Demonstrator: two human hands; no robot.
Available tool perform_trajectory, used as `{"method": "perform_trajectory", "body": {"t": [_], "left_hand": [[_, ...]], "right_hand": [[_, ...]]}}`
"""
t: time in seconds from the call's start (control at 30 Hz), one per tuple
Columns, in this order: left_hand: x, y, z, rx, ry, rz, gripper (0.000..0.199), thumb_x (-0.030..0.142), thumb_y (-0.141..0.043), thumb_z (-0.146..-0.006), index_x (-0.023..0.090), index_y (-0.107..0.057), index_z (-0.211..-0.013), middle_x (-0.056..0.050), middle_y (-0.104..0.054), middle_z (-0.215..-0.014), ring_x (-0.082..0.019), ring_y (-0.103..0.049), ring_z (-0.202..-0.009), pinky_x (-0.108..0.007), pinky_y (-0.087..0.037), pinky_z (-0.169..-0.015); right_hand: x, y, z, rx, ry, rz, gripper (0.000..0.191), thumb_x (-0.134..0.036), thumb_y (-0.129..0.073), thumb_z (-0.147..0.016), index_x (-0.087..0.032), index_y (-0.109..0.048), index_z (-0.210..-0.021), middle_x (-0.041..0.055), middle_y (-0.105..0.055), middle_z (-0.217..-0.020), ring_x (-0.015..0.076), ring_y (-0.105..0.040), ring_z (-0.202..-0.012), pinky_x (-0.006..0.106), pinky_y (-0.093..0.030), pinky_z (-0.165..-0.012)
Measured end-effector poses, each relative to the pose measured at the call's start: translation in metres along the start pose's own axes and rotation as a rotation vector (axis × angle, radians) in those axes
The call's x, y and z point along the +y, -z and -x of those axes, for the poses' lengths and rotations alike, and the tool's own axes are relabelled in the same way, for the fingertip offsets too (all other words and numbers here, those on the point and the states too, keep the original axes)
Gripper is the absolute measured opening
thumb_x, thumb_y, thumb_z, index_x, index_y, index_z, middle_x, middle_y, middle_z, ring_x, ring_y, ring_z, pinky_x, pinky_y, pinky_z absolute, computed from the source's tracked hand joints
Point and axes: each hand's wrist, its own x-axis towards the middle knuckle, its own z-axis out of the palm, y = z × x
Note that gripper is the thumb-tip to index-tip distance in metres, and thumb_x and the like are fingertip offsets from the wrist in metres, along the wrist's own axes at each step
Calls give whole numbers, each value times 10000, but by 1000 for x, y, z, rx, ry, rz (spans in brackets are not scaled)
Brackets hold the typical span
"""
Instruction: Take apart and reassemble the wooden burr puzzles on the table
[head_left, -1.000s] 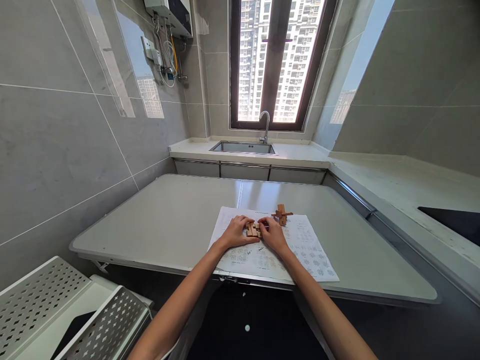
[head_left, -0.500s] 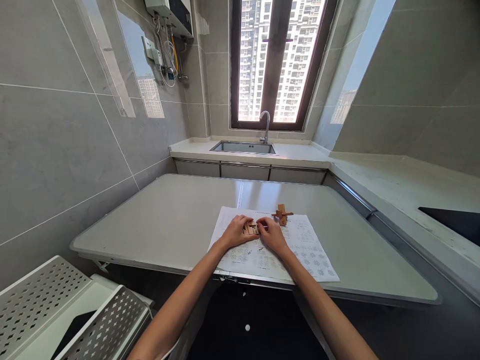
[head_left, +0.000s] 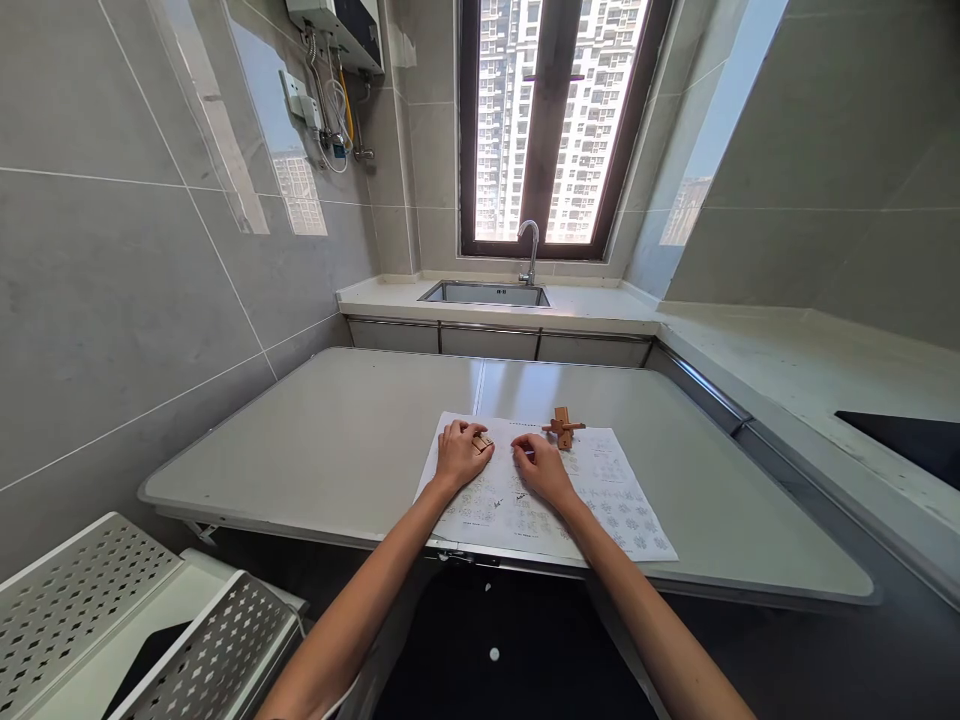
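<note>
Head view, items noted. Left hand (head_left: 459, 456): cupped, fingers closed around notched wooden pieces (head_left: 482, 442), now drawn leftward, away from the other hand. Right hand (head_left: 543, 468): half-curled, thumb near forefinger, apart from those pieces; whether it pinches anything, I cannot tell. Printed diagram sheet (head_left: 480, 508): flat beneath both, on the folding table (head_left: 300, 430). Crossed wooden puzzle assembly (head_left: 564, 428): at the sheet's far edge, beyond the right hand. The two hands no longer share one piece of work.

Sheet (head_left: 630, 510) white, dark-patterned; cross-shaped puzzle (head_left: 563, 428) orange-brown.
</note>
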Motion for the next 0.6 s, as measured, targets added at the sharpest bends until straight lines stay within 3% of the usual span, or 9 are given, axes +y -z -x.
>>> {"method": "perform_trajectory", "body": {"t": [0.27,0.43,0.6], "left_hand": [[-36,25,-8,-1,69,-62,331,441,-714,-842,261,-732,-1119,-116,-630,-1154,-356,-566,-1162,-511,-427,-1037],[-60,53,-9,-119,-46,-21,393,515,-675,-869,272,-731,-1174,-92,-665,-1225,-327,-584,-1170,-494,-422,-1069],[-69,69,-8,-207,-128,27,371,524,-662,-883,280,-742,-1152,-79,-679,-1279,-324,-583,-1222,-501,-400,-1113]], "right_hand": [[-5,2,1,-21,-9,4,200,-288,-502,-917,-205,-681,-941,77,-726,-975,227,-677,-866,367,-555,-791],[-6,3,1,-42,-9,3,188,-274,-499,-931,-200,-672,-935,72,-714,-982,214,-668,-864,356,-552,-788],[-7,3,0,-49,-7,14,173,-257,-505,-933,-201,-668,-924,68,-709,-967,212,-660,-851,362,-542,-797]]}}
